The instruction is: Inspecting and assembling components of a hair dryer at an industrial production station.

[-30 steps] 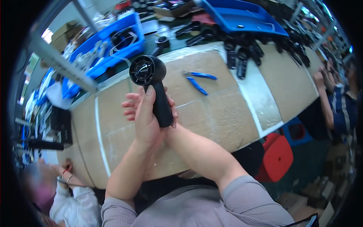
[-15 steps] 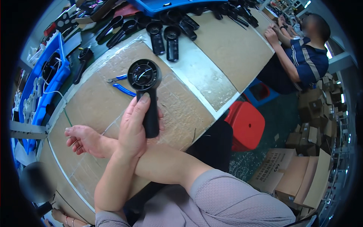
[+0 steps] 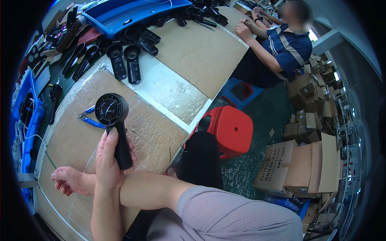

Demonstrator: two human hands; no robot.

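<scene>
A black handheld fan [image 3: 110,110] stands tilted over the cardboard-covered table, its round head up and its handle down. My left hand [image 3: 107,160] is closed round the handle, thumb on the near side and fingertips showing past the right edge. My forearms cross, the left one over the right. Further left, my right hand [image 3: 74,180] hovers by the table's left part with loosely curled fingers, thumb apart from them, and nothing seen in it. Just behind the fan lie cutting pliers with blue handles [image 3: 95,123], partly covered by the fan.
Several black fan bodies [image 3: 116,62] lie at the table's far side, before a blue tray [image 3: 114,30]. Another blue bin [image 3: 38,106] stands at the left. A red stool [image 3: 233,128] and cardboard boxes [image 3: 277,168] are on the right. A person [image 3: 291,48] sits at the far right.
The whole view has shifted, so the table, my hands and the fan sit lower and further left. My left hand keeps its hold on the fan, and the crossed arms stay as they were.
</scene>
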